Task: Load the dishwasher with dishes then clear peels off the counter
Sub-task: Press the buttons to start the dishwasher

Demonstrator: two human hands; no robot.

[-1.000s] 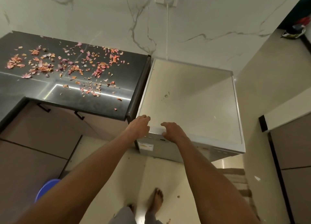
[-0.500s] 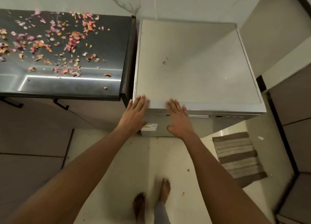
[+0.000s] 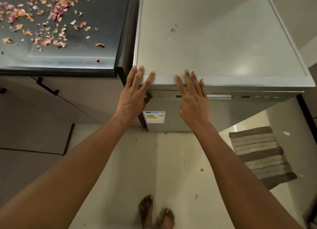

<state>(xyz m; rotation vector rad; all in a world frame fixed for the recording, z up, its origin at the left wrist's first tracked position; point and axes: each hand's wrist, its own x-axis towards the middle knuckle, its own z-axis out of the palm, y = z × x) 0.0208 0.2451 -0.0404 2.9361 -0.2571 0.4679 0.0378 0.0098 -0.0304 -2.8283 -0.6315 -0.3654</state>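
Pale floor tiles (image 3: 151, 160) lie below a closed white dishwasher (image 3: 214, 45) beside the dark counter (image 3: 96, 22). Scattered peels (image 3: 42, 19) cover the counter. Left hand (image 3: 134, 95) and right hand (image 3: 193, 98), fingers straight and spread, overlap the dishwasher's front top edge.

White dishwasher (image 3: 214, 39), black counter (image 3: 96, 22), striped grey mat (image 3: 260, 156)

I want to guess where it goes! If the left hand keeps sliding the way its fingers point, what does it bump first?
Probably nothing soon: the left hand points across the dishwasher top, which looks bare that way.
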